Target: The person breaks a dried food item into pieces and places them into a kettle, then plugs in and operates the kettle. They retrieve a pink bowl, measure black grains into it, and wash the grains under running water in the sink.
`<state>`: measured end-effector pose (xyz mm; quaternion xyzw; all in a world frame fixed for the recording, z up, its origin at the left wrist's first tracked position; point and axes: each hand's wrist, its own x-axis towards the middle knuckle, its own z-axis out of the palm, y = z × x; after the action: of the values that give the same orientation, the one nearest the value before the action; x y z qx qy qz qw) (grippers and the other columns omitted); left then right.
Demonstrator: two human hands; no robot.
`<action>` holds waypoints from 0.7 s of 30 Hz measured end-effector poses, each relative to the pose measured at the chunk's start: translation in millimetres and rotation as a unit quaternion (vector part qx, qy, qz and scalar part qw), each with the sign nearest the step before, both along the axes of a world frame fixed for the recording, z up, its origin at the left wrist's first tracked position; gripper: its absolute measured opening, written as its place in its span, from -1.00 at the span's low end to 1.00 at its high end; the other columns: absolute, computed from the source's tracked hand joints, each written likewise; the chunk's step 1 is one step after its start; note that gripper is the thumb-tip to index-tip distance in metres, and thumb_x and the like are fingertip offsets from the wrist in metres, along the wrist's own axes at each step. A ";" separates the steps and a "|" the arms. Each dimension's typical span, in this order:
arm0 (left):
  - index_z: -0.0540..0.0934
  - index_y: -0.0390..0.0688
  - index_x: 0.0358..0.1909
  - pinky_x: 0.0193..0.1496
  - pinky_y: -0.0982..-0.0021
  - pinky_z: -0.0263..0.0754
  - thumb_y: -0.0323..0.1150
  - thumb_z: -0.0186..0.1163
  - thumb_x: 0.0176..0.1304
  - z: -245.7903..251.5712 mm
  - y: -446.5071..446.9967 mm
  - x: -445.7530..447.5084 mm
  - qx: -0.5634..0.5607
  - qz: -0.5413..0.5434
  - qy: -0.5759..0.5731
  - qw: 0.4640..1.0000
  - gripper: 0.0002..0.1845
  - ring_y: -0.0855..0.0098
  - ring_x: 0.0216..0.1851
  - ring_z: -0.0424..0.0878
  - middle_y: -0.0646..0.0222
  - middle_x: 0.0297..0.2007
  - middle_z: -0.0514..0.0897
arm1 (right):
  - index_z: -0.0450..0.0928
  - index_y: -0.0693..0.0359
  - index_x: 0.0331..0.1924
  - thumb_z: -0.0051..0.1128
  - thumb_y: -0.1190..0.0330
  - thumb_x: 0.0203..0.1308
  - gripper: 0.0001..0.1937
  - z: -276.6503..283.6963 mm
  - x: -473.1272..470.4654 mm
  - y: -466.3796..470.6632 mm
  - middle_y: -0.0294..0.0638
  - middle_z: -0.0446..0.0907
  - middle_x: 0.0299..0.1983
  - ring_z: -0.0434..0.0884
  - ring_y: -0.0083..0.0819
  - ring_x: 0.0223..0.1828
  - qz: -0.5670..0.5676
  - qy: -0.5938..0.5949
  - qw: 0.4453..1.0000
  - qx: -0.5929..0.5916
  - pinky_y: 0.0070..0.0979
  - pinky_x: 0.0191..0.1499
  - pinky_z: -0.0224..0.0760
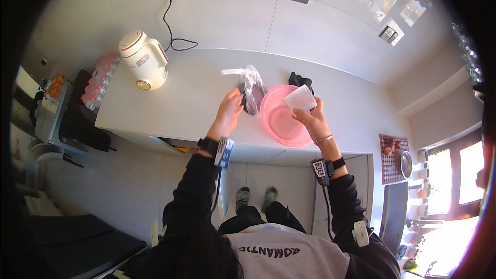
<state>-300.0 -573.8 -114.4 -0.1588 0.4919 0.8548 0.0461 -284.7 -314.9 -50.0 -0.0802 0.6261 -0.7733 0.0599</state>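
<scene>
My right hand (310, 115) holds a folded white sheet (300, 99), perhaps paper or cloth, above the rim of a pink plastic basin (281, 126). Behind that basin lies a black cloth-like thing (297, 79), partly covered. My left hand (229, 110), its fingers slightly curled, is beside a clear plastic bag (252, 85) with something dark in it. Whether the left fingertips touch the bag is hard to tell. The bag lies on the white counter (193, 97), left of the basin.
A cream electric kettle (142, 60) stands at the counter's left end, its black cord (165, 19) near a wall socket. Below the counter's front edge a drawer (176, 143) is partly open. Shrink-wrapped bottles (101, 81) are beyond the left end; a checked mat (388, 162) with fruit lies at right.
</scene>
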 end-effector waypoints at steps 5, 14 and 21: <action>-0.09 -0.16 0.44 0.42 0.25 -0.22 -0.54 -0.02 0.11 34.6 10.8 -60.4 -0.094 -0.072 0.028 0.993 -0.18 0.27 0.47 -0.24 0.16 0.46 -0.18 | 0.03 0.29 0.16 0.37 0.37 -0.01 -0.26 9.6 -62.7 10.8 -0.09 0.43 0.00 0.50 -0.41 0.00 0.080 -0.055 0.990 0.101 -0.41 -0.07 0.45; 0.48 -0.19 0.10 0.11 0.47 0.29 -0.46 0.15 0.14 5.7 10.9 -103.3 -0.254 -0.103 0.022 0.961 -0.57 0.48 0.04 0.46 0.31 -0.04 0.57 | 0.01 0.25 0.22 0.40 0.25 -0.06 -0.16 3.2 -149.9 -26.7 -0.14 0.44 0.02 0.46 -0.32 0.07 0.213 -0.076 0.967 0.120 -0.26 -0.03 0.41; 0.44 -0.16 0.02 -0.08 0.53 0.36 -0.41 0.14 0.17 13.6 6.2 -86.4 -0.284 0.032 0.039 0.957 -0.65 0.54 -0.11 0.48 0.39 -0.17 0.57 | 0.08 0.34 0.20 0.43 0.27 -0.12 -0.16 -16.8 -167.5 -88.2 -0.12 0.47 -0.07 0.52 -0.37 -0.07 0.291 -0.109 0.950 0.014 -0.53 -0.14 0.45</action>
<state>-386.4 -567.6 -100.8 -0.1476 0.7106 0.6863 -0.0475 -452.2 -403.0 -66.9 -0.1734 0.5758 -0.7176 0.3513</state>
